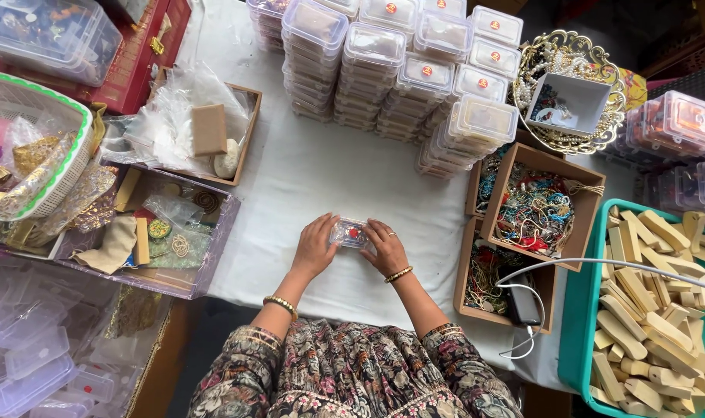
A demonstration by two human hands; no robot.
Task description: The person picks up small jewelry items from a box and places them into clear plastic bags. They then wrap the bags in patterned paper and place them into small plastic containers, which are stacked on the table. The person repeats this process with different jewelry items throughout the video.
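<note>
Both hands meet at the centre of the frame on a small clear plastic box with a red spot on its lid, resting on the white-covered surface. The left hand is closed against the box's left end, fingers curled over the top edge. The right hand, wearing a ring, is clamped on the right end in the same manner. The box sits flat between them; whether the lid is fully seated cannot be told from this view.

Surroundings: stacks of identical lidded boxes occupy the upper centre. A cardboard box of coloured threads and beads stands to the right, with a second one partly under it. A teal crate of wooden pieces fills the lower right. An ornate gold tray holding a small white box lies at upper right. At left, an open tray of mixed trimmings and a basket of shiny fabric. Empty clear containers lie at lower left.

Judgement on handling: the box looks thin-walled and likely to flex, so pressure is best applied evenly at both ends with thumbs along the rim. Keeping it flat on the surface would stop the contents shifting. The lid corners should be checked in turn.
</note>
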